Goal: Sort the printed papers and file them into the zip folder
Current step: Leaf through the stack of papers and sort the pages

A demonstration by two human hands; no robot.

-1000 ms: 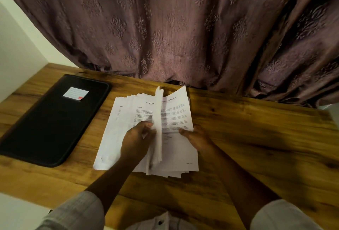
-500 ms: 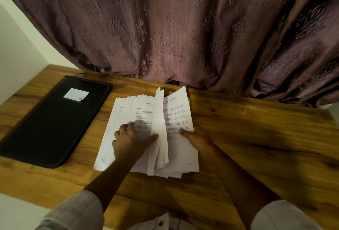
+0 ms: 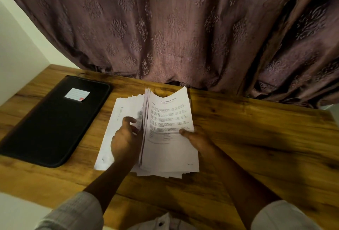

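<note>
Mid-sort, by the look of it. Dead centre on the table [image 3: 256, 138]: the papers [image 3: 170, 149], a thick stack split open like a book. Pinched at its right edge by the right hand [image 3: 197, 139], thumb down on the top sheet, a printed page with a heading and a small grid of figures. At the parting, the left hand [image 3: 124, 138], fingers curled against the raised, fanned edges. Blurred there, so impossible to tell whether gripping a sheet or merely thumbing through. Beneath that hand, a flatter spread of sheets reaching out towards the folder [image 3: 55, 123]. Over on the left, that folder: black, lying flat and shut, a white label [image 3: 77, 94] on its cover. Nothing filed yet, to judge by that. No separate sorted piles anywhere either, only the one stack. Early going, in all likelihood: leafing and checking pages first, with the grouping, the unzipping and the filing all left to do. Behind everything, a mauve curtain [image 3: 165, 28] down to the table's far edge.
</note>
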